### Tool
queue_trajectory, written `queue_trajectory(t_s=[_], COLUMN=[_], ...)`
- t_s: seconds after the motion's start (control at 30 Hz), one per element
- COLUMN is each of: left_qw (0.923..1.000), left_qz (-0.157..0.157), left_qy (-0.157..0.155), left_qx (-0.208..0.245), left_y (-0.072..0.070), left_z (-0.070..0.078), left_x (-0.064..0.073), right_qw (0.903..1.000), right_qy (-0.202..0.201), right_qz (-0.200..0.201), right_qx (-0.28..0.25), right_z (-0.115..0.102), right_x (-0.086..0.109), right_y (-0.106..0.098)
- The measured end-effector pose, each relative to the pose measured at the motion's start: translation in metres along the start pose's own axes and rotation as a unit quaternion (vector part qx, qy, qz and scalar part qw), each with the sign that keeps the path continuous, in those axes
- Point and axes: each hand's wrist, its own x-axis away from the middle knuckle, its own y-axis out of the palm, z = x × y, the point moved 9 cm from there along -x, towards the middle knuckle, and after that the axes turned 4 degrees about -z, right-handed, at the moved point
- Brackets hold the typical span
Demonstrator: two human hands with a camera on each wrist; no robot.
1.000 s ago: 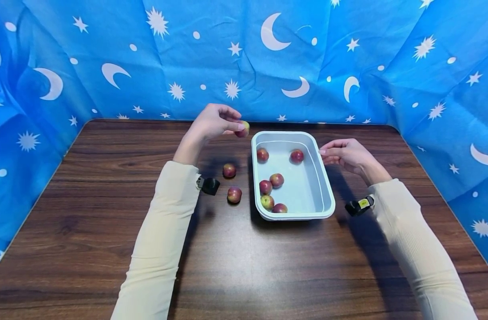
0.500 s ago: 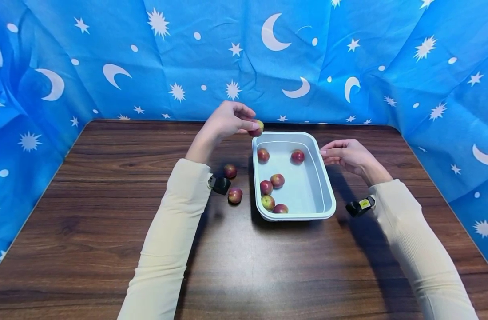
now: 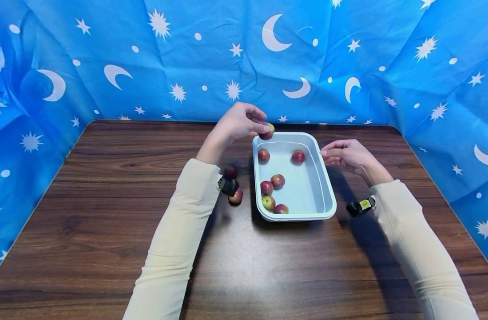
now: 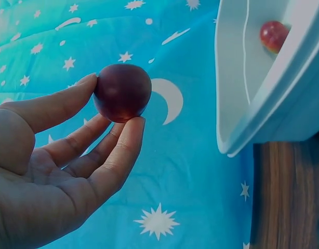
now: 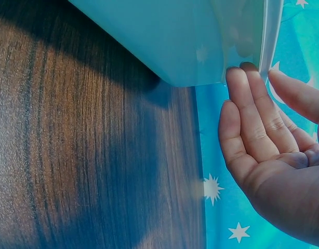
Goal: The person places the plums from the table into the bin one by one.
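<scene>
My left hand (image 3: 241, 122) pinches a red and yellow-green plum (image 3: 267, 131) between thumb and fingertips, held over the far left corner of a white plastic tub (image 3: 325, 178). In the left wrist view this plum (image 4: 123, 93) looks dark red, with the palm turned up below it. Inside the tub lie several plums, among them a red one (image 3: 297, 156) near the far right and a greener one (image 3: 268, 203) at the near left. My right hand (image 3: 349, 155) holds the tub's right rim; the right wrist view has the thumb at the rim and fingertips against the outer wall.
Left of the tub, two plums lie on the dark wooden table (image 3: 108, 213); the nearer plum (image 3: 236, 197) is partly covered by the black wrist camera (image 3: 228, 186). A blue cloth (image 3: 212, 53) with moons and stars hangs along the back and sides.
My left hand has moved right with the plum, from beside the tub to over its far left corner. The left forearm now partly covers the two table plums. My right hand stays at the rim.
</scene>
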Motion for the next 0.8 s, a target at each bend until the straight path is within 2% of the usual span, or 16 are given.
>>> queue_trajectory(t_s=[0.27,0.5,0.8], left_qw=[0.9997,0.9995,0.9996], left_qz=[-0.016,-0.029,-0.023], left_qy=[0.006,0.007,0.008], left_qx=[0.020,0.013,0.013], left_y=[0.015,0.025,0.021], left_z=[0.001,0.001,0.000], left_x=[-0.005,-0.006,-0.006], right_qw=[1.0000,1.0000,0.9999], right_qy=[-0.003,-0.003,-0.002], right_qz=[0.000,-0.003,-0.001], right_qx=[0.005,-0.004,0.011], right_z=[-0.001,0.000,-0.002], right_x=[0.001,0.000,0.001], right_y=[0.000,0.001,0.000])
